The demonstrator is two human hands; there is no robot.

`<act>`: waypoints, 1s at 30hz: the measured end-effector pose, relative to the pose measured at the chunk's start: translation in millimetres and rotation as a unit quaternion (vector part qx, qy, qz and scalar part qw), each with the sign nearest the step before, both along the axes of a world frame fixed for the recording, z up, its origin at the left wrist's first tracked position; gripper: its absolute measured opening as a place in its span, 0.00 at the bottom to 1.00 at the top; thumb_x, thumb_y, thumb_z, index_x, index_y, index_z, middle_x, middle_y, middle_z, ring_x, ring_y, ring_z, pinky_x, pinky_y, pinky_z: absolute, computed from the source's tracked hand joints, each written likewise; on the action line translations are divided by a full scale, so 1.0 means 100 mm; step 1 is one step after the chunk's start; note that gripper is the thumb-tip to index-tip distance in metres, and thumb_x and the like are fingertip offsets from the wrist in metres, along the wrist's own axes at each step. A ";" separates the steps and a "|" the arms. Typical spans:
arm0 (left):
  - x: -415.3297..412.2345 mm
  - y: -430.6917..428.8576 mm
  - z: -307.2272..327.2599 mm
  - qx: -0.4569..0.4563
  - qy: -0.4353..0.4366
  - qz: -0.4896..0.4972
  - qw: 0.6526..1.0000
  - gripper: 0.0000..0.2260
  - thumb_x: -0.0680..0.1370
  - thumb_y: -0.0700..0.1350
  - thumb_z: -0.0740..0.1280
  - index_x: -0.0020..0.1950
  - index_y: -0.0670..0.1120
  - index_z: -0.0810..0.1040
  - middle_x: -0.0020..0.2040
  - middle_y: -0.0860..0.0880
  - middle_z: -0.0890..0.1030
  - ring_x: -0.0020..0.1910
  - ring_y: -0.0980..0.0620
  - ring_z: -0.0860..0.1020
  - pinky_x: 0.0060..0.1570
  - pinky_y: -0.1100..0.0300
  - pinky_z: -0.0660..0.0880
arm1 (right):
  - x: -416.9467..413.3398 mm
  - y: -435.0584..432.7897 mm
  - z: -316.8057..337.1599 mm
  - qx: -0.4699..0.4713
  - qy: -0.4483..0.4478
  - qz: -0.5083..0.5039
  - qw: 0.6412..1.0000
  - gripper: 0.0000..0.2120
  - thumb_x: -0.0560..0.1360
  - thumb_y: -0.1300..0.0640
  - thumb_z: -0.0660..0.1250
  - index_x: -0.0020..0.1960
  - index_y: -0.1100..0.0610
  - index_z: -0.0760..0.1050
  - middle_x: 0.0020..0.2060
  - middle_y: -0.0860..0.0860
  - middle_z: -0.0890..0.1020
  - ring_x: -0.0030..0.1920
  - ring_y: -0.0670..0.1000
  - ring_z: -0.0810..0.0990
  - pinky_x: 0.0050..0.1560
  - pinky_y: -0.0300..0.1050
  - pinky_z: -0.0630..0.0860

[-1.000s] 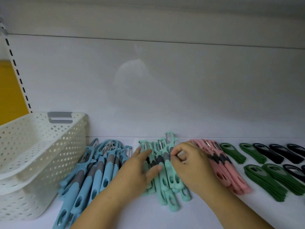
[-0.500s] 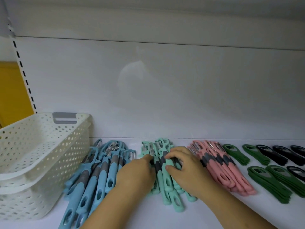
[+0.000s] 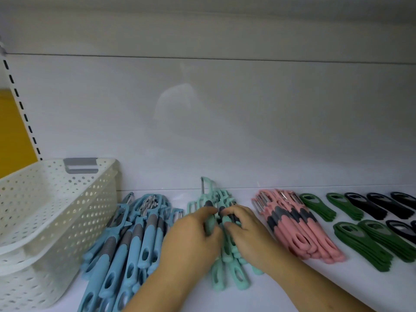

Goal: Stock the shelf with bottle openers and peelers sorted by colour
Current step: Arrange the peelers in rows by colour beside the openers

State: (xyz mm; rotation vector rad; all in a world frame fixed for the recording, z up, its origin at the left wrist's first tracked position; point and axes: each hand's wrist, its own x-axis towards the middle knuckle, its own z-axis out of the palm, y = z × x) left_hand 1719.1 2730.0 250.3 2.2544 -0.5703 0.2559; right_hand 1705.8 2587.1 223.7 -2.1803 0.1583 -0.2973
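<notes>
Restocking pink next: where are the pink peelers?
Head view, right of centre: the pile of pink plastic peelers lies between the mint-green peelers and the dark green bottle openers.

A white perforated basket (image 3: 90, 210) is seen at eight o'clock, with a grey handle (image 3: 81, 166) set into its far rim. It is seated inside a second basket of the same kind (image 3: 33, 287). A slotted upright (image 3: 21, 106) is seen at ten o'clock, and a yellow surface (image 3: 13, 143) is shown to its left at nine o'clock. A pale back panel (image 3: 270, 120) is spread across twelve o'clock, and a faint blurred reflection (image 3: 177, 104) is caught on it.
</notes>
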 end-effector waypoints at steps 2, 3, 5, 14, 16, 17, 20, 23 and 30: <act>-0.02 -0.09 -0.06 0.045 0.002 -0.024 0.999 0.18 0.74 0.50 0.61 0.64 0.60 0.72 0.35 0.50 0.79 0.36 0.54 0.77 0.34 0.62 0.69 | 0.00 0.01 -0.01 0.013 0.002 -0.004 1.000 0.12 0.78 0.60 0.59 0.56 0.46 0.71 0.56 0.42 0.70 0.61 0.43 0.69 0.65 0.40 0.66; -0.01 -0.12 -0.09 0.064 0.000 -0.026 0.998 0.19 0.75 0.51 0.60 0.66 0.60 0.71 0.38 0.49 0.80 0.40 0.52 0.78 0.37 0.61 0.71 | 0.00 0.01 -0.01 0.012 0.002 -0.005 1.000 0.12 0.78 0.60 0.59 0.56 0.46 0.72 0.57 0.42 0.70 0.61 0.43 0.69 0.65 0.40 0.66; 0.00 -0.14 -0.10 0.078 -0.011 -0.032 0.996 0.20 0.75 0.51 0.59 0.67 0.61 0.70 0.36 0.51 0.77 0.40 0.52 0.75 0.38 0.60 0.70 | 0.00 0.01 -0.01 0.018 0.005 -0.004 1.000 0.12 0.78 0.59 0.59 0.57 0.47 0.73 0.57 0.42 0.71 0.60 0.43 0.70 0.65 0.41 0.67; 0.06 0.18 -0.08 0.270 0.184 -0.210 0.921 0.58 0.61 0.63 0.76 0.69 0.70 0.30 0.72 0.61 0.29 0.72 0.52 0.28 0.73 0.41 0.40 | -0.02 0.01 0.01 0.041 0.003 -0.018 0.999 0.10 0.79 0.57 0.60 0.58 0.47 0.70 0.59 0.42 0.69 0.58 0.45 0.72 0.63 0.42 0.69; 0.08 0.15 -0.10 0.247 0.155 -0.192 0.937 0.57 0.61 0.63 0.76 0.71 0.69 0.33 0.75 0.60 0.34 0.75 0.51 0.33 0.73 0.44 0.42 | -0.01 0.00 0.00 0.065 -0.002 -0.039 0.997 0.11 0.78 0.58 0.61 0.60 0.49 0.71 0.60 0.44 0.70 0.58 0.46 0.73 0.60 0.41 0.71; 0.09 0.13 -0.11 0.236 0.128 -0.182 0.946 0.55 0.61 0.63 0.76 0.73 0.67 0.37 0.77 0.59 0.38 0.76 0.52 0.38 0.74 0.48 0.44 | -0.01 0.00 0.00 0.087 -0.006 -0.049 0.995 0.12 0.78 0.58 0.62 0.60 0.50 0.72 0.59 0.44 0.71 0.58 0.46 0.74 0.58 0.40 0.72; 0.15 0.11 -0.13 0.206 0.060 -0.158 0.964 0.51 0.62 0.62 0.76 0.76 0.62 0.47 0.76 0.57 0.51 0.75 0.55 0.50 0.72 0.58 0.51 | 0.00 -0.02 -0.01 0.149 -0.023 -0.074 0.986 0.13 0.74 0.61 0.65 0.55 0.47 0.75 0.58 0.47 0.76 0.57 0.48 0.77 0.59 0.48 0.76; 0.19 0.09 -0.15 0.166 0.072 -0.156 0.971 0.51 0.60 0.62 0.77 0.75 0.63 0.50 0.75 0.57 0.51 0.74 0.54 0.51 0.73 0.56 0.53 | -0.01 -0.07 0.03 0.153 -0.018 -0.087 0.984 0.16 0.72 0.63 0.64 0.51 0.43 0.75 0.55 0.48 0.78 0.52 0.48 0.80 0.55 0.50 0.78; 0.07 -0.01 -0.22 0.207 0.117 -0.199 0.951 0.56 0.58 0.66 0.76 0.72 0.70 0.38 0.72 0.62 0.28 0.72 0.51 0.27 0.74 0.43 0.42 | -0.07 -0.15 0.12 -0.055 -0.031 -0.069 0.996 0.18 0.71 0.69 0.65 0.46 0.45 0.75 0.53 0.42 0.73 0.58 0.44 0.72 0.64 0.40 0.69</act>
